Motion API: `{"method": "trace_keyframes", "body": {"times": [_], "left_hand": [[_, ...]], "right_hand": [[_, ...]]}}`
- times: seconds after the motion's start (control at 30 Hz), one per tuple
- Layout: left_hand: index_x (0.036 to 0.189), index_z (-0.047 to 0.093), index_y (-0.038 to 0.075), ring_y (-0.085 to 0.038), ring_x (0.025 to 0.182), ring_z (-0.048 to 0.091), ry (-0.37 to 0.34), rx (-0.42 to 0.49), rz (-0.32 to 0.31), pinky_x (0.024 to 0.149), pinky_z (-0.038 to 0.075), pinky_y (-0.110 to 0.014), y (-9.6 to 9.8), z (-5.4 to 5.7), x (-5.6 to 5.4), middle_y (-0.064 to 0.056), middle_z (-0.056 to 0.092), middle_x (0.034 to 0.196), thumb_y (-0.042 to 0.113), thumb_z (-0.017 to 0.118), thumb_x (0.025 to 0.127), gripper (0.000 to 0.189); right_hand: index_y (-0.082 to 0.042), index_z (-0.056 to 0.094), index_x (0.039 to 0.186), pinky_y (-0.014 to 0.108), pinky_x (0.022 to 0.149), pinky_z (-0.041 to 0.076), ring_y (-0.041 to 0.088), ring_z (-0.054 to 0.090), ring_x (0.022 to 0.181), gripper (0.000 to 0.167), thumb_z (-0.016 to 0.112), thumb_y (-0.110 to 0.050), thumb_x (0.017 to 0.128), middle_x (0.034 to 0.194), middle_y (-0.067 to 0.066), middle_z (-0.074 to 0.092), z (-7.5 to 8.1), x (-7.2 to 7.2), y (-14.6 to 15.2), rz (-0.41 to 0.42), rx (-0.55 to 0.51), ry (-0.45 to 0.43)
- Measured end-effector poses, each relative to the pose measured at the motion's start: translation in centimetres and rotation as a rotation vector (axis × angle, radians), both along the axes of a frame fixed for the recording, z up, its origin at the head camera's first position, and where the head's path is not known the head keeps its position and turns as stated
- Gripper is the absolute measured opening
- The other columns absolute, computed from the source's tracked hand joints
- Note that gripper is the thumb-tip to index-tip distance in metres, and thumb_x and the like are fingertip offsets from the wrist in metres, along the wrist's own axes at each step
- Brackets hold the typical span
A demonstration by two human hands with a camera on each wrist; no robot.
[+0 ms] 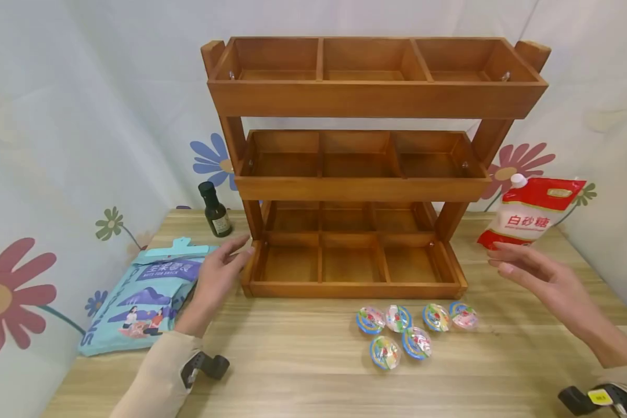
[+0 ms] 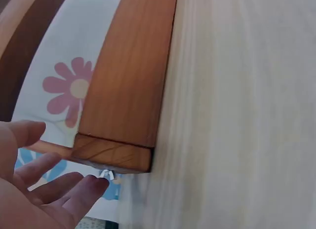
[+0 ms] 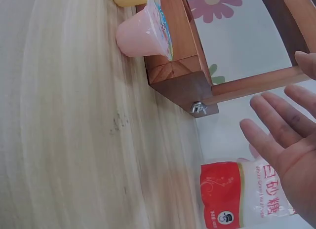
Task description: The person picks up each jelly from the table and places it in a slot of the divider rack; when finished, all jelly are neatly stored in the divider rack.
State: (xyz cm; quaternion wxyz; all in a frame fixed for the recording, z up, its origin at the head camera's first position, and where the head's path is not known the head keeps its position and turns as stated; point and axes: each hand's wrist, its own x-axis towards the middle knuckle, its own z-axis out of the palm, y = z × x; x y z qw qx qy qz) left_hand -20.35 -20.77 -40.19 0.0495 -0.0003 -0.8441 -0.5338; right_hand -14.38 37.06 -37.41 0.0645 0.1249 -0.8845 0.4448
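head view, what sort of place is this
Likely a staged tabletop, perhaps a recording setup, though the wider room is out of view: flower-print cloth hangs behind it, a wooden rack stands on it, and a red-and-white bag sits near the rack.

A dark bottle [image 1: 219, 217] with a black cap stands upright just beyond the left grip [image 1: 216, 278]. Six cups [image 1: 385, 352] with printed lids sit on the pale worktop [image 1: 292, 371] between it and the right grip [image 1: 547, 281]. Flowered white cloth [image 1: 110, 133] hangs beyond both.
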Motion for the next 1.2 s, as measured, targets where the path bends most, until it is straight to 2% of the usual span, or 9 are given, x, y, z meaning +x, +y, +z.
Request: {"method": "trace_keyframes", "body": {"times": [0.17,0.5,0.6,0.77,0.9,1.07,1.2], "left_hand": [[0.152,0.059,0.009,-0.031,0.132,0.062,0.007,0.026,0.03,0.107,0.051,-0.05,0.3,-0.8,-0.1,-0.01,0.057,0.154,0.031,0.065,0.108,0.05],[0.143,0.068,0.007,-0.032,0.123,0.067,0.043,0.038,0.095,0.103,0.054,-0.045,0.8,-1.6,-0.4,-0.012,0.065,0.145,0.019,0.068,0.106,0.039],[0.142,0.069,0.007,-0.031,0.121,0.068,0.046,0.045,0.101,0.101,0.055,-0.039,1.0,-1.7,-0.4,-0.011,0.066,0.144,0.018,0.069,0.106,0.038],[0.14,0.07,0.008,-0.03,0.121,0.068,0.034,0.059,0.124,0.093,0.053,-0.021,0.9,-1.8,-0.4,-0.01,0.067,0.142,0.017,0.07,0.105,0.037],[0.14,0.071,0.008,-0.029,0.122,0.067,0.028,0.068,0.129,0.089,0.05,-0.014,0.7,-2.0,-0.5,-0.011,0.067,0.142,0.017,0.07,0.105,0.036],[0.14,0.071,0.008,-0.027,0.124,0.067,0.005,0.088,0.119,0.091,0.052,-0.015,0.7,-2.2,-0.6,-0.01,0.066,0.143,0.016,0.07,0.105,0.036],[0.14,0.071,0.009,-0.026,0.123,0.067,-0.007,0.07,0.119,0.09,0.052,-0.015,0.7,-2.2,-0.8,-0.009,0.066,0.144,0.017,0.071,0.104,0.037]], "right_hand": [[-0.005,0.064,0.144,0.014,0.088,0.054,0.002,0.07,0.109,0.036,0.062,-0.009,0.108,0.129,-0.007,0.074,-0.3,0.4,-0.2,0.02,-0.027,-0.007],[-0.004,0.064,0.144,0.017,0.085,0.057,0.008,0.074,0.103,0.037,0.065,-0.008,0.107,0.122,-0.008,0.076,-1.3,0.8,0.0,0.051,-0.015,-0.07],[-0.004,0.065,0.142,0.018,0.084,0.057,0.007,0.074,0.102,0.037,0.066,-0.009,0.106,0.12,-0.005,0.077,-1.4,0.9,0.1,0.051,0.0,-0.085],[-0.006,0.069,0.138,0.02,0.081,0.057,0.006,0.073,0.1,0.035,0.07,-0.016,0.104,0.117,-0.002,0.078,-1.6,0.9,-0.1,0.032,0.057,-0.112],[-0.004,0.071,0.134,0.021,0.08,0.058,0.006,0.072,0.099,0.033,0.073,-0.015,0.103,0.118,-0.001,0.078,-1.9,0.9,-0.3,0.041,0.081,-0.092],[-0.002,0.073,0.129,0.02,0.08,0.057,0.003,0.069,0.1,0.031,0.076,-0.01,0.099,0.117,0.0,0.078,-2.5,0.9,-0.5,0.082,0.102,-0.069],[-0.001,0.073,0.128,0.019,0.08,0.057,0.006,0.07,0.097,0.032,0.078,-0.007,0.097,0.113,0.004,0.078,-3.1,0.9,-0.7,0.125,0.097,-0.067]]}}
